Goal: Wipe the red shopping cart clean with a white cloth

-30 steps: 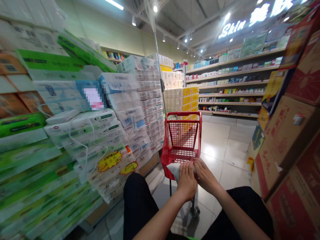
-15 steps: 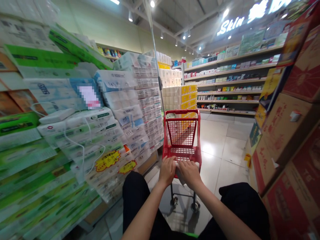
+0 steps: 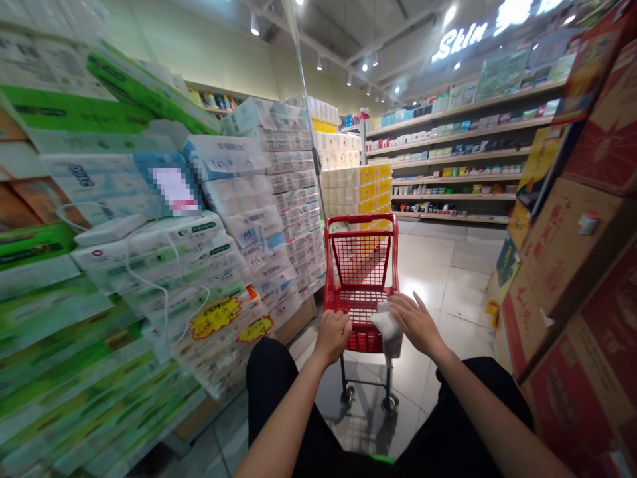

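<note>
A small red shopping cart with a mesh seat back stands directly before me. My left hand is closed at the left end of the cart's near edge, apparently around the handle, which its fingers hide. At the right end of that edge, my right hand has its fingers stretched out, some of them raised. A white cloth or wipe is held under its thumb and fingers and hangs down over the cart's corner. I cannot tell whether the cloth is fabric or paper.
Stacks of wrapped tissue packs rise on the left, with a white cable and yellow price signs. Cardboard cartons line the right side. Shelves of small boxed goods stand behind the tiled floor. A thin pole rises left of the cart.
My right hand has moved right, away from my left hand, and its fingers have lifted. The white cloth has shifted right with it. My left hand stays on the cart.
</note>
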### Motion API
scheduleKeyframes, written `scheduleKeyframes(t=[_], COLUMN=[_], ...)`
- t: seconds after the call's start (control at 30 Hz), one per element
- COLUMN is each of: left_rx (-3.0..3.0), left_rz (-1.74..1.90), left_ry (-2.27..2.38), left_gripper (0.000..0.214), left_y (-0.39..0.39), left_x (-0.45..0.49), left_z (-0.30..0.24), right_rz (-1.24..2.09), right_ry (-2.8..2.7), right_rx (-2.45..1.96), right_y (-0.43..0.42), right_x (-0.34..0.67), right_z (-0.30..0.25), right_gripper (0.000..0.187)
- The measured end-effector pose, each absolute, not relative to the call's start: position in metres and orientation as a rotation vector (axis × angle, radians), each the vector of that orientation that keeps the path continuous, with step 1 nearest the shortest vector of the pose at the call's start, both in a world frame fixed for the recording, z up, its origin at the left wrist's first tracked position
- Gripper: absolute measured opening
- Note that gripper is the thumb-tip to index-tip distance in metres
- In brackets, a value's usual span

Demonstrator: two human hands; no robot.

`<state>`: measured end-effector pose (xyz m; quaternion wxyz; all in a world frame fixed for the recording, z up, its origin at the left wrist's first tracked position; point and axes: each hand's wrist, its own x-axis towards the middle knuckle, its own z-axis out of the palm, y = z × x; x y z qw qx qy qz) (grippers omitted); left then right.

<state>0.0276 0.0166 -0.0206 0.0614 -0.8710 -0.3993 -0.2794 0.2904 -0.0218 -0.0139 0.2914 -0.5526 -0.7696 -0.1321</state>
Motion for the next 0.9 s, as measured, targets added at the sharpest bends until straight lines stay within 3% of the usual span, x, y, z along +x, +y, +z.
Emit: scheduleKeyframes(t=[0.3,0.53,0.9], left_rx=[-2.537,-2.624,-2.577], left_rz=[-0.922,-0.883,-0.86], left_ry=[-1.276,-1.238,-1.26], left_gripper=[0.027,0.031,0.029], left_y=[0.013,0.01,0.009], left_x=[0.03,0.008,0.008], left_z=[-0.02,-0.019,-0.019], right_rz=[-0.381,-0.206,-0.16], right_ry=[-1.913,-2.253,-2.013], right_rx=[-1.433,-1.162,-1.416], right_y=[-0.049,-0.035,0.021], right_x=[0.233,0.279,0.305], right_z=[-0.034,-0.023,-0.007], right_gripper=[0.032,0.033,0.04])
